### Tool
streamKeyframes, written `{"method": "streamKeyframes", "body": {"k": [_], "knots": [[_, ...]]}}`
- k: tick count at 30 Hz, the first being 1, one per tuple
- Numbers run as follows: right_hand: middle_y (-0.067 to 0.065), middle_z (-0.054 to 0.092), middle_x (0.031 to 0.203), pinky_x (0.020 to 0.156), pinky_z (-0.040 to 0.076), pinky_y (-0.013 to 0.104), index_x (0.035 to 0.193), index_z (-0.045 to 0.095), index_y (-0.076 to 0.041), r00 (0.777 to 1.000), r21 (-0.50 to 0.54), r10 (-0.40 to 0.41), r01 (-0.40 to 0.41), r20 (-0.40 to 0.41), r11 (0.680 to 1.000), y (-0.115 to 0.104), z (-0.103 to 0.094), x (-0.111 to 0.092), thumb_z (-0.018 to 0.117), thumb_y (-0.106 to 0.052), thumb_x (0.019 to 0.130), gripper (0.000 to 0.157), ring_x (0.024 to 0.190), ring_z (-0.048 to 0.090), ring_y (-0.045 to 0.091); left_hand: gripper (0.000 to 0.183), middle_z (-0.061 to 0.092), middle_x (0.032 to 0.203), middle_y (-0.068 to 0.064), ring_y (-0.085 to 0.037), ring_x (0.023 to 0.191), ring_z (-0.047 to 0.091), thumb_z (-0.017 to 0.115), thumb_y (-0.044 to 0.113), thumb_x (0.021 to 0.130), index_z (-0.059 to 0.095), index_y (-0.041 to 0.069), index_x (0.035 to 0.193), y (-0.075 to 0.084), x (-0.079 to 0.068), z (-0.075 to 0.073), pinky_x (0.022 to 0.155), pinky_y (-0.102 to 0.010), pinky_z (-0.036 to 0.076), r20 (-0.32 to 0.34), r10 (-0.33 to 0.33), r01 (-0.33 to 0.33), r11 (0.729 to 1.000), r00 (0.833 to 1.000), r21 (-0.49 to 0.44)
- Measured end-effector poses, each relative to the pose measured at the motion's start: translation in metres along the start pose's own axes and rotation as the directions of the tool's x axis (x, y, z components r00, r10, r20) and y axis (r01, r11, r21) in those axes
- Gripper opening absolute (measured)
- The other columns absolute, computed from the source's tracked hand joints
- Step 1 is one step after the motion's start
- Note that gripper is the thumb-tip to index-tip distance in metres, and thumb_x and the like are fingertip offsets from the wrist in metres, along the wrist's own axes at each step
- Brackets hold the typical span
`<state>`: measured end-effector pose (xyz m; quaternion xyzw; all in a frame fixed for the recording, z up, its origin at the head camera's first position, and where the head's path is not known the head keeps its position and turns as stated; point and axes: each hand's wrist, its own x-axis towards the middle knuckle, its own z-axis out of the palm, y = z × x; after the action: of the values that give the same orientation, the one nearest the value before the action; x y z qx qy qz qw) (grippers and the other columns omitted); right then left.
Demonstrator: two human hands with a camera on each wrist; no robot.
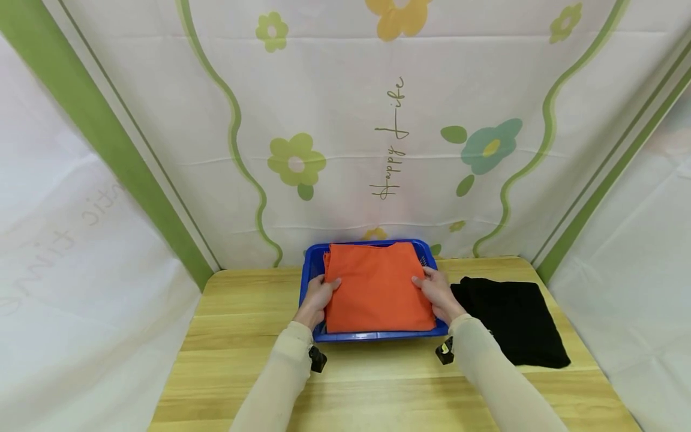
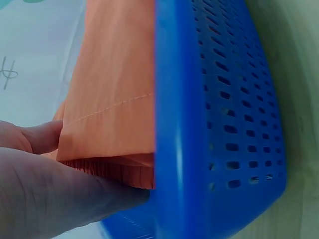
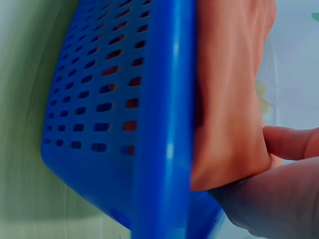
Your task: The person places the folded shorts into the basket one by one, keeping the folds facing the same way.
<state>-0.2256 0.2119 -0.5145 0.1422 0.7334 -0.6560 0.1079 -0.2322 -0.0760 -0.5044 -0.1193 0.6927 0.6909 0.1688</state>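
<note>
A folded orange garment (image 1: 378, 288) lies in a blue plastic basket (image 1: 372, 337), filling most of it. At its left edge my left hand (image 1: 317, 299) pinches the fabric, thumb on top and fingers underneath. My right hand (image 1: 438, 294) grips the opposite edge the same way. The left wrist view shows a stitched hem and a gathered elastic edge on the garment (image 2: 112, 99), with the fingers partly inside the basket. In the right wrist view the garment (image 3: 229, 124) sits behind the basket's rim (image 3: 167, 124). The undersides of both grips are hidden.
A folded black garment (image 1: 518, 324) lies on the wooden table (image 1: 243, 360) right of the basket, partly behind my right forearm. A white flowered curtain (image 1: 345, 108) hangs right behind the basket. More white fabric stands along both sides of the table.
</note>
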Motion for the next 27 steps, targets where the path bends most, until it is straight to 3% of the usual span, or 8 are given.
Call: {"method": "streamKeyframes", "body": {"k": [9,15,20,22,24,27], "knots": [[0.026,0.036,0.157,0.111,0.038,0.056,0.16,0.024,0.0,0.999,-0.026,0.046,-0.045,0.023,0.999,0.01,0.008,0.007,0.046,-0.004,0.106,0.058,0.136,0.043,0.04,0.051,0.05,0.138,-0.023,-0.036,0.12,0.052,0.049,0.018,0.108,0.036,-0.003,0.153,-0.015,0.01,-0.001,0.1,-0.051,0.045,-0.013,-0.056,0.056,0.998,0.998,0.001],[0.028,0.037,0.154,0.108,0.04,0.057,0.159,0.023,0.002,0.998,-0.083,0.051,-0.048,0.036,0.995,0.021,0.01,0.01,0.046,-0.001,0.103,0.06,0.134,0.045,0.042,0.051,0.048,0.141,-0.026,-0.039,0.124,0.051,0.05,0.011,0.106,0.035,-0.005,0.152,-0.024,0.013,-0.001,0.103,-0.053,0.044,-0.048,-0.061,0.062,0.998,0.997,0.02],[0.03,0.04,0.151,0.105,0.043,0.057,0.159,0.021,0.003,0.997,-0.218,0.014,0.002,0.07,0.976,0.023,0.012,0.011,0.053,-0.006,0.102,0.066,0.129,0.05,0.042,0.055,0.045,0.142,-0.029,-0.042,0.126,0.05,0.049,0.003,0.1,0.033,-0.008,0.152,-0.027,0.014,-0.002,0.104,-0.054,0.043,-0.068,-0.056,0.061,0.996,0.996,0.065],[0.03,0.038,0.152,0.105,0.042,0.059,0.159,0.021,0.004,0.997,-0.306,-0.037,0.057,0.07,0.95,0.023,0.013,0.01,0.057,-0.008,0.101,0.069,0.13,0.048,0.044,0.059,0.043,0.143,-0.031,-0.043,0.126,0.048,0.05,0.001,0.098,0.03,-0.009,0.152,-0.028,0.013,-0.002,0.105,-0.055,0.042,-0.077,-0.055,0.062,0.994,0.995,0.091],[0.032,0.034,0.153,0.106,0.041,0.06,0.158,0.021,0.005,0.991,-0.42,-0.11,0.131,0.074,0.898,0.022,0.016,0.007,0.062,-0.009,0.098,0.073,0.133,0.044,0.046,0.063,0.042,0.143,-0.031,-0.043,0.126,0.047,0.053,0.0,0.095,0.028,-0.01,0.152,-0.029,0.012,-0.001,0.105,-0.056,0.041,-0.086,-0.041,0.052,0.99,0.995,0.132],[0.034,0.026,0.156,0.108,0.037,0.063,0.156,0.027,0.007,0.971,-0.604,-0.215,0.235,0.106,0.762,0.022,0.021,0.002,0.07,-0.008,0.094,0.077,0.138,0.035,0.051,0.074,0.043,0.142,-0.032,-0.042,0.123,0.047,0.06,-0.002,0.088,0.025,-0.01,0.152,-0.03,0.011,0.002,0.105,-0.056,0.041,-0.094,0.04,-0.013,0.963,0.995,0.271]]}}
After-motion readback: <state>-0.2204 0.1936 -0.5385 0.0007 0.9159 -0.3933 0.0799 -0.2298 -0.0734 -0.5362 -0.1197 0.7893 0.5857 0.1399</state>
